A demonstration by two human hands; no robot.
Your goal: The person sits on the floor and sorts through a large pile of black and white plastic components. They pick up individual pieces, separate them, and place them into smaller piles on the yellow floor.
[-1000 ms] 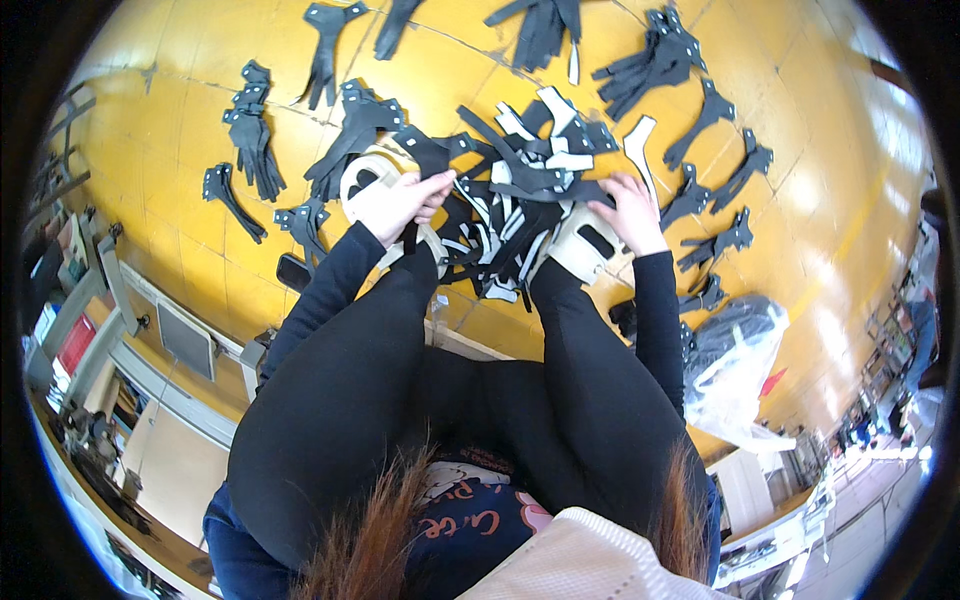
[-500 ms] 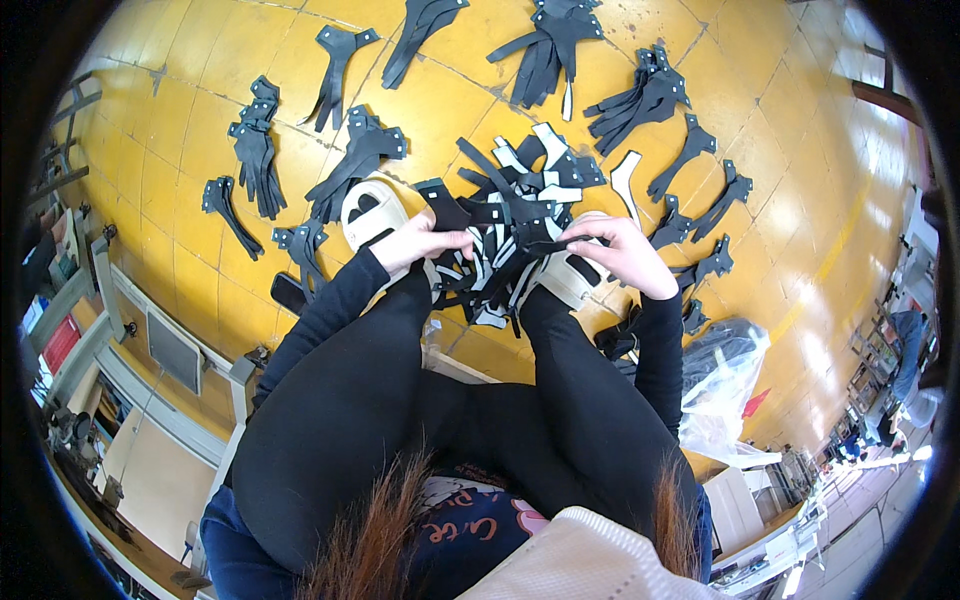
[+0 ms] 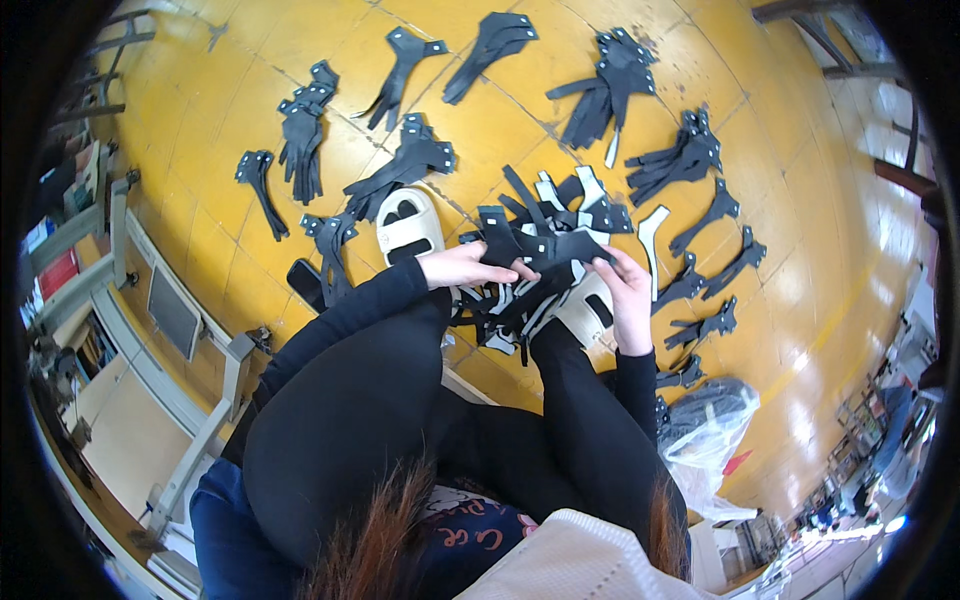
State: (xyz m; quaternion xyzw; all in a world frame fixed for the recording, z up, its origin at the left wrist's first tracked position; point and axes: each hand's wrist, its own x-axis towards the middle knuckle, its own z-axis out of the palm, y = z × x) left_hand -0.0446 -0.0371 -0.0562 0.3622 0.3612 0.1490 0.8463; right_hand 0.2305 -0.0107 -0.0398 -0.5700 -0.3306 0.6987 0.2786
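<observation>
Between my two hands stretches a black Y-shaped cut piece (image 3: 560,247) of flat sheet material with a small pale sticker on it. My left hand (image 3: 468,266) grips one end, where another black piece (image 3: 494,226) stands up by the fingers. The thumb and fingers of my right hand (image 3: 627,290) pinch the other end. Beneath them, between my feet, lies a loose heap of similar black pieces (image 3: 515,320), several showing white undersides. My hands partly cover this heap.
Sorted bunches of black pieces (image 3: 605,85) lie in an arc on the yellow floor (image 3: 560,60). A phone (image 3: 305,283) rests beside the left bunches. Cream slippers (image 3: 408,225) flank the heap. At right sits a clear plastic bag (image 3: 710,430); a metal-framed bench (image 3: 215,420) stands at left.
The view has shifted, so the floor pieces appear farther right and lower. My right hand has turned more upright, and the piece between my hands now spreads wider and flatter.
</observation>
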